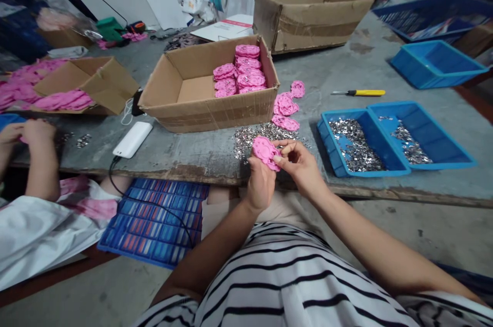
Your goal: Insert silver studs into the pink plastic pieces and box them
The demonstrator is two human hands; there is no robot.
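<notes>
A pink flower-shaped plastic piece [264, 148] is held up over the table's front edge. My left hand [261, 183] grips it from below, fingers closed around its lower side. At its right edge, my right hand [300, 165] pinches the piece between thumb and fingertips; whether a small part is also in that pinch is too small to tell. Just behind my hands lies a spread of small shiny metal pieces [246, 138]. More pink pieces [285, 104] rest on the table beyond them, beside a cardboard box [208, 114] partly filled with stacked pink pieces [248, 68].
To the right stand two blue trays [442, 161] with metal bits and a yellow-handled screwdriver [370, 93]. A white power bank [133, 140] with a black cable lies left. Another person's hands [36, 134] work at far left, near a box [111, 83] of pink pieces.
</notes>
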